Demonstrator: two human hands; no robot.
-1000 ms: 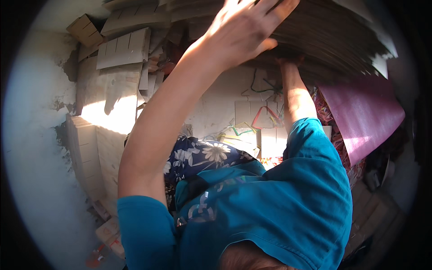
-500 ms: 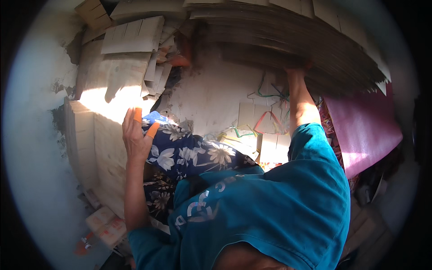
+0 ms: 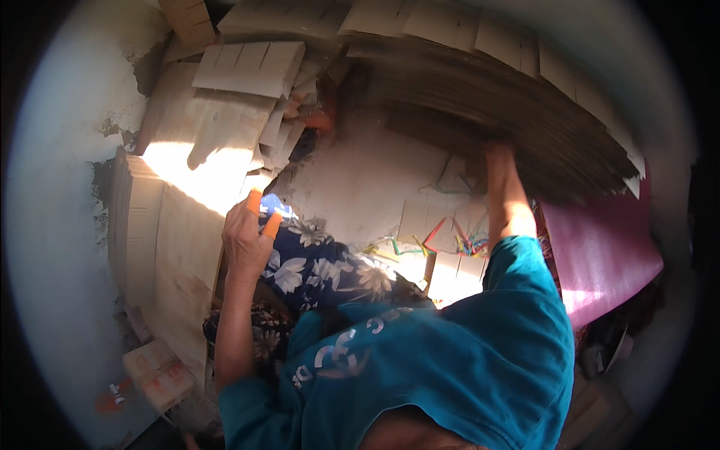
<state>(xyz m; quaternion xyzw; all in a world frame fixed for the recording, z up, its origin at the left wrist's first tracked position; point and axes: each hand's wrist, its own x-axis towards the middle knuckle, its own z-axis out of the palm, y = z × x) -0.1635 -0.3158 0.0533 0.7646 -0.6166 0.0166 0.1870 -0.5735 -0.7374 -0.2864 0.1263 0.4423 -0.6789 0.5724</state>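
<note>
Stack of flattened cardboard sheets (image 3: 495, 97), brown and layered edge on, spans the top of the view and slopes down toward the right. At far left a pale, peeling wall (image 3: 52, 172) borders upright cardboard panels (image 3: 161, 240) caught in a bright patch of sunlight. Just right of those panels the left hand (image 3: 247, 232) is raised, its grip loose and holding nothing, with orange covers on two fingertips (image 3: 254, 201); it hangs well below and left of the stack, beside blue cloth with white flowers (image 3: 322, 270). Further right, coloured bands (image 3: 450, 240) lie on pale cardboard beneath the right arm. The right hand (image 3: 496, 150) reaches up to the stack's underside, touching it; whether its grip closes there cannot be told. Lower right of that hand lies a magenta sheet (image 3: 600, 255).
</note>
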